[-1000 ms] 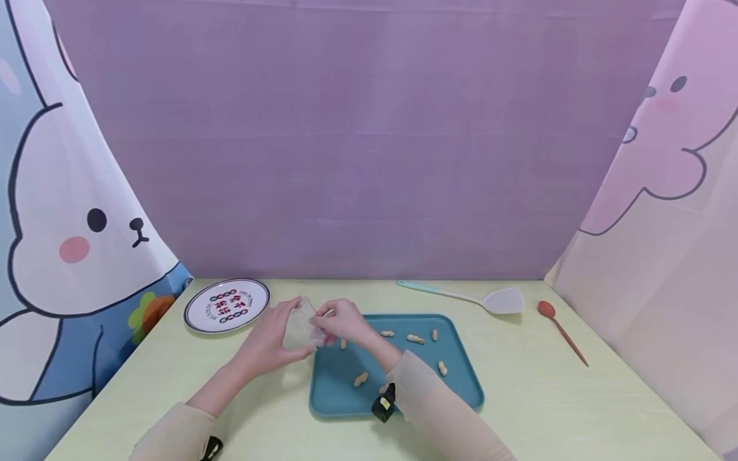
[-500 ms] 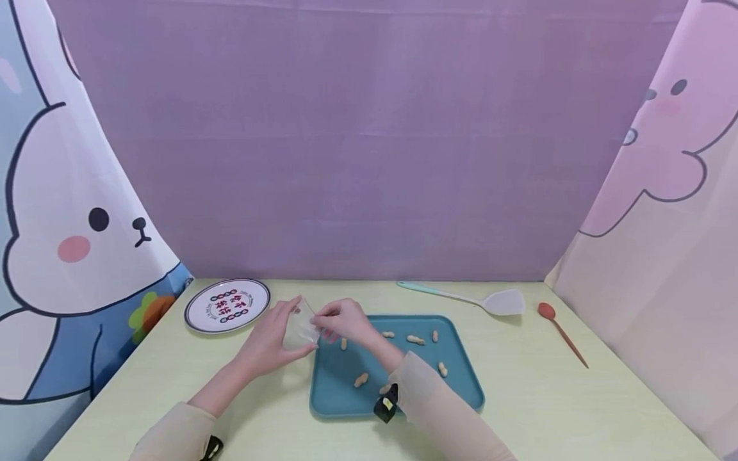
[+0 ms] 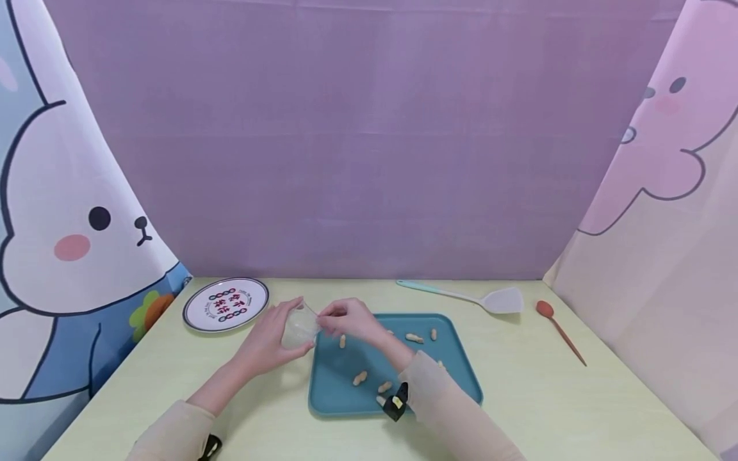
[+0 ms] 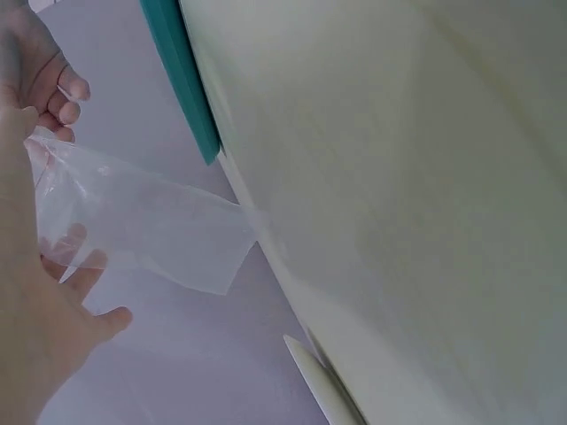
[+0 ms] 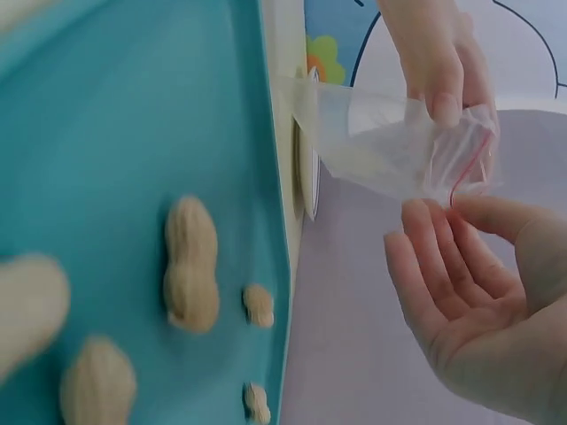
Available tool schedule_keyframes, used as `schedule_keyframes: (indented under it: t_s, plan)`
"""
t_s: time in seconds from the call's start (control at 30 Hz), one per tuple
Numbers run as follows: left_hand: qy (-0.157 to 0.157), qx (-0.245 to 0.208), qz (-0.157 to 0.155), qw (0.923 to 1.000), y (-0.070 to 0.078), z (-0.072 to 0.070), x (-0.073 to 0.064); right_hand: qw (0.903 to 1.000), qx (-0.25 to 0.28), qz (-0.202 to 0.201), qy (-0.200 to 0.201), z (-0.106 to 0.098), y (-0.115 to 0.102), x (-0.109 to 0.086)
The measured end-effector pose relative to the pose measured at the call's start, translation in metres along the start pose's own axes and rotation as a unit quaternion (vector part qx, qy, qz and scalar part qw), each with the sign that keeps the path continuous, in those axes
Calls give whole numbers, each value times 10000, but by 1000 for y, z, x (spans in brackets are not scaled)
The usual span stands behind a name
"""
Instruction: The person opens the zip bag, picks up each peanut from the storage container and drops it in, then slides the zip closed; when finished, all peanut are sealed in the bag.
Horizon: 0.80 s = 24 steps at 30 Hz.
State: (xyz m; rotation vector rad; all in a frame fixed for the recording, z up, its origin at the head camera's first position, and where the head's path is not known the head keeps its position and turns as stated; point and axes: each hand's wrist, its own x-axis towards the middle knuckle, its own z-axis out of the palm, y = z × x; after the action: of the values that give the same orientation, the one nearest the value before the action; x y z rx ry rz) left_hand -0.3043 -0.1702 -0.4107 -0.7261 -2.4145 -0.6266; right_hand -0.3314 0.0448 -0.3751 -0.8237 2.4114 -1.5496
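A clear plastic zip-lock bag [image 4: 151, 221] with a red line along its mouth hangs over the table, between the plate and the tray's left side. My left hand [image 3: 268, 336] holds it from the left, thumb below and fingers above. In the right wrist view, the left thumb presses the bag [image 5: 372, 146] near its mouth. My right hand [image 3: 352, 318] pinches the mouth's edge between thumb and forefinger, above the tray's back left corner. Several peanuts [image 5: 190, 266] in their shells lie scattered on the blue-green tray [image 3: 340, 400], below my right forearm.
A white plate [image 3: 198, 307] with red lettering lies at the back left. At the back right rests a spatula [image 3: 501, 301] with a pale blade and light blue handle. Further right is a red spoon [image 3: 545, 310] with a brown handle. A purple cloth [image 3: 369, 141] rises behind the table.
My right hand has shifted slightly right, still pinching the bag's edge, and the mouth looks wider. The right cuff moved right too, uncovering another peanut near the tray's front. My left hand stays nearly still.
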Motion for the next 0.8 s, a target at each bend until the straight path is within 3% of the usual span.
schedule_keyframes:
  t_s: [0.1, 0.3, 0.6, 0.8]
  plan:
    - [20, -36, -7, 10000, 0, 0, 0, 9993, -223, -294, -40, -12, 1, -6]
    - [-2, -23, -134, 9999, 0, -1, 0, 9938, -793, -689, 369, -49, 9, -24]
    - [-177, -248, -290, 9991, 3, -1, 0, 9804, -1622, -332, 1066, -114, 32, -64]
    - [-462, -604, -445, 9961, 7, -1, -1, 9715, -2027, -123, 1220, -139, 56, -88]
